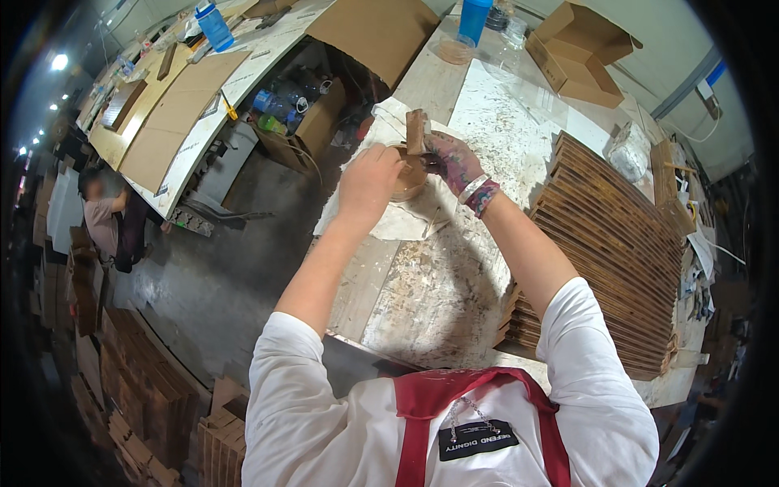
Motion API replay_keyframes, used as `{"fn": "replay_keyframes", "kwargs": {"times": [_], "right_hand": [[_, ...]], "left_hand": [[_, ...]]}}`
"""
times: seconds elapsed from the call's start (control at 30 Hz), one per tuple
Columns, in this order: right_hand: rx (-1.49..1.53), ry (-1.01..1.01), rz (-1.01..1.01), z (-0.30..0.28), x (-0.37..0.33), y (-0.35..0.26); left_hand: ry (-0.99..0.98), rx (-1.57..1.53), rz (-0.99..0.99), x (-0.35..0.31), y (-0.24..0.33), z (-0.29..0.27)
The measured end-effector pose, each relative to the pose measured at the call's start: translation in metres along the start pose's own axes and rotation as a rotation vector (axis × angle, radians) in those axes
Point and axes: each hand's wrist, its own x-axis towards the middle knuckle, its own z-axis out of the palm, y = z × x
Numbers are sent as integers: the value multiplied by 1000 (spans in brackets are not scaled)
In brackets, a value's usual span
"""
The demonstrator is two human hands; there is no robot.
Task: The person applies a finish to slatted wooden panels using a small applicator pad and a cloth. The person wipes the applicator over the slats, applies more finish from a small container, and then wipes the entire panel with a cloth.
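On the stained worktable [430, 300] a round tub [408, 187] with brown contents stands on a white cloth [393, 227]. My bare left hand [369, 185] is closed at the left side of the tub, its fingertips at the rim. My right hand [457, 165], in a stained purple-pink glove, is closed around a short, brown-stained block-like piece [415, 132], held upright over the tub's far edge. The piece's exact kind is unclear, and the glove hides its lower end. A thin stick [432, 221] lies on the cloth near the tub.
Long brown wooden strips [608, 252] lie in a row on the right of the table. An open cardboard box [580, 57] and a blue cup [474, 20] stand at the back. Across the aisle is another worktable [199, 105]; a person [109, 215] crouches beside it.
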Motion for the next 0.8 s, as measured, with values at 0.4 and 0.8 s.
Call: {"fn": "replay_keyframes", "kwargs": {"times": [0.4, 0.8], "right_hand": [[205, 57, 32, -20, -53, 3], [364, 88, 41, -68, -142, 0]], "left_hand": [[-257, 110, -2, -12, -3, 12], [-280, 178, 61, -14, 6, 10]]}}
